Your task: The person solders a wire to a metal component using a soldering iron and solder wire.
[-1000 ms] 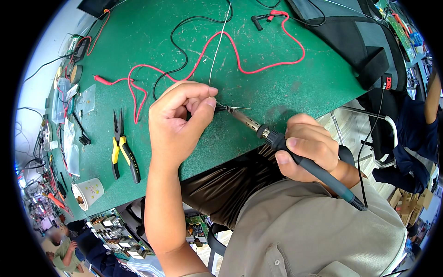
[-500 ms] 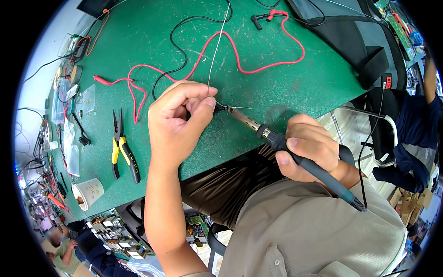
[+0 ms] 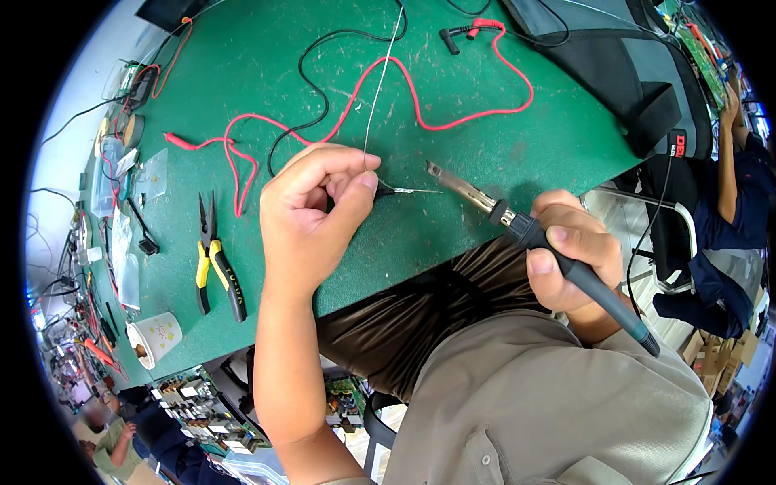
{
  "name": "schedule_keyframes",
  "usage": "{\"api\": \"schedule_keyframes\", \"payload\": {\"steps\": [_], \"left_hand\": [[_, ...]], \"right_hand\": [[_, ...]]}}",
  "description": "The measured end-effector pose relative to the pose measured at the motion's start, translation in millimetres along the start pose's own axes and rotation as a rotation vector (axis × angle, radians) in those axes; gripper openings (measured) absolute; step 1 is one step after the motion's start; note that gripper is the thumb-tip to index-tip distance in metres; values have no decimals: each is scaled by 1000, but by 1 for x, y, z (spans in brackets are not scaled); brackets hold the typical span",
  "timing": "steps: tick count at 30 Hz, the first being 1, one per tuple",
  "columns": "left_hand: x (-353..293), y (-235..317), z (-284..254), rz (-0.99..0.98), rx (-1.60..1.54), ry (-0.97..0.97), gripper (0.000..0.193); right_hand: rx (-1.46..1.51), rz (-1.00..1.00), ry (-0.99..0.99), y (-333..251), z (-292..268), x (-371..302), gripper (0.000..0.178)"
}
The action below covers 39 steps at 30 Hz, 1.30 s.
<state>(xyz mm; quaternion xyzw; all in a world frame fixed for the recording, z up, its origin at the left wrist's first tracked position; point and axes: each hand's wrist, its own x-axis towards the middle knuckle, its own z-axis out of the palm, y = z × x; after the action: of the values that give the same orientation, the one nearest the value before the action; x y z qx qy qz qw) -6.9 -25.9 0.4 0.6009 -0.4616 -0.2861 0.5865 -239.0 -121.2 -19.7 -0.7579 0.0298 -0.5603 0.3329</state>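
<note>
pliers (image 3: 212, 263) lie on the table (image 3: 566, 145) left of the left hand (image 3: 319, 202), whose thumb and forefinger are pinched on solder (image 3: 379, 85) running up beyond them, the bare end (image 3: 408, 191) of a black lead (image 3: 385, 192) poking out just right of the thumb. that end looks silvery, but whether solder has fully taken there, or what is left, i cannot tell; the iron (image 3: 517, 226), wrapped in the right hand (image 3: 574, 259)'s closed fingers, has its tip up-left of them, near the bare end yet apart.

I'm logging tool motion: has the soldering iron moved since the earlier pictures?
Yes: the soldering iron has gone right and slightly up the picture, judged against the yellow-and-black pliers, which lie where they did.
</note>
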Motion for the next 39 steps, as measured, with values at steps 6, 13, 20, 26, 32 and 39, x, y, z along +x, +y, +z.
{"api": "schedule_keyframes", "payload": {"steps": [6, 13, 20, 26, 32, 39], "left_hand": [[-1, 1, -1, -13, 13, -7, 16], [-2, 0, -4, 9, 65, -53, 18], [-1, 4, -2, 12, 60, -3, 17], [-3, 3, -2, 13, 58, -2, 17], [-2, 0, -4, 50, 87, -62, 18], [-2, 0, -3, 40, 75, -62, 17]], "right_hand": [[55, 60, 3, 6, -8, 2, 26], [99, 93, 17, 2, 9, -6, 22], [135, 116, -2, 6, 6, -6, 24], [142, 115, 3, 8, 6, -9, 24], [98, 43, -8, 5, 9, -13, 24], [52, 20, -70, 0, 9, -11, 26]]}}
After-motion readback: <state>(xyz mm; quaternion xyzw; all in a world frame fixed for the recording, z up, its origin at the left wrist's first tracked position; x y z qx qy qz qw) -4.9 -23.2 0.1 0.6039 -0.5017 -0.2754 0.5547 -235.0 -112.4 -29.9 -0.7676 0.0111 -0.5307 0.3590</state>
